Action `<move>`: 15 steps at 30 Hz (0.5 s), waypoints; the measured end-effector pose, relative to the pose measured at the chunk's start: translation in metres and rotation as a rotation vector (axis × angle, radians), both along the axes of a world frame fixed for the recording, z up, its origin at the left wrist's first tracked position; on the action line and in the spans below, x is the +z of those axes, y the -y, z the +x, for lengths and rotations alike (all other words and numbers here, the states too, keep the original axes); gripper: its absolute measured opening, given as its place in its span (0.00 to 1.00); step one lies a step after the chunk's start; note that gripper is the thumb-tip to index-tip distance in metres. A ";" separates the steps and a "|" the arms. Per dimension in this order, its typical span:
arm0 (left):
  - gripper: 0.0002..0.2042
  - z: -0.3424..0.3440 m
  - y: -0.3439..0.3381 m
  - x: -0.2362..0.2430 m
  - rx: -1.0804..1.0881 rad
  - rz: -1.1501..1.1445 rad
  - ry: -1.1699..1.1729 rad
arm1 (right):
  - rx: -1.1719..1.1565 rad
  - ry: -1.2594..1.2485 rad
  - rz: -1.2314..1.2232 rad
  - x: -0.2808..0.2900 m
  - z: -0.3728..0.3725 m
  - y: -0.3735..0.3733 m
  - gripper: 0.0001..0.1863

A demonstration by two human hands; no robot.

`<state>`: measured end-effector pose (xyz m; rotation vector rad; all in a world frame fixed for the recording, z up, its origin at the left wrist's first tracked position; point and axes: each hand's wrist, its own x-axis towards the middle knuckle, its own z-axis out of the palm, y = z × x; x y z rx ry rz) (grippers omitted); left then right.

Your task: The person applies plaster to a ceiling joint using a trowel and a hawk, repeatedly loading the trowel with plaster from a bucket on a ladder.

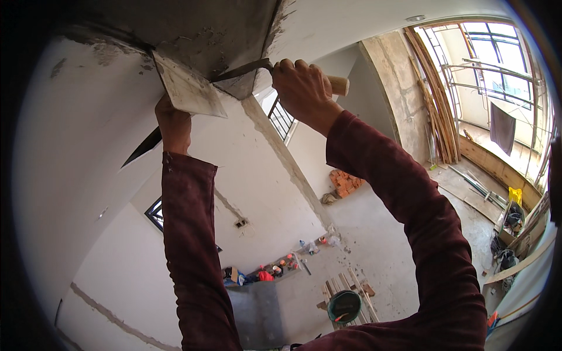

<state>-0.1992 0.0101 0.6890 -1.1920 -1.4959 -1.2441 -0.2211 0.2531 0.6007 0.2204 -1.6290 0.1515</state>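
Both my arms reach up toward a dark grey plastered patch [202,29] at the junction of ceiling and wall. My left hand [174,127] is closed beneath a pale, plaster-stained hawk board [190,88], which is tilted close against the patch; its grip is hidden. Above and to the right, my right hand [304,90] wraps around a trowel with a wooden handle [339,86]. The trowel's dark metal blade [237,71] points left, its tip by the hawk's right edge. Whether the blade touches the plaster I cannot tell.
Far below, a green bucket [344,306] stands on wooden slats on the floor. Bricks [346,182] are piled by the wall. Bottles and odds and ends [275,269] lie along the wall's foot. Long timber planks [434,96] lean at the right near scaffolding [489,82] and windows.
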 end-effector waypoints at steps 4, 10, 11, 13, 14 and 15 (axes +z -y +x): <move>0.10 -0.004 0.001 0.001 -0.024 -0.013 -0.023 | 0.027 0.102 -0.003 -0.003 0.013 0.003 0.09; 0.10 -0.011 0.006 0.004 0.041 -0.030 -0.068 | 0.108 0.147 -0.021 -0.005 0.041 -0.003 0.13; 0.11 -0.010 0.006 0.004 0.068 -0.026 -0.054 | 0.110 0.152 -0.015 -0.005 0.050 -0.006 0.13; 0.11 -0.009 0.006 0.005 0.093 -0.022 -0.050 | 0.114 0.130 -0.006 -0.005 0.063 -0.011 0.13; 0.12 -0.009 0.007 0.006 0.090 -0.021 -0.060 | 0.115 0.103 -0.003 -0.005 0.069 -0.014 0.13; 0.12 -0.008 0.006 0.007 0.088 -0.021 -0.071 | 0.116 0.076 0.000 -0.005 0.075 -0.017 0.13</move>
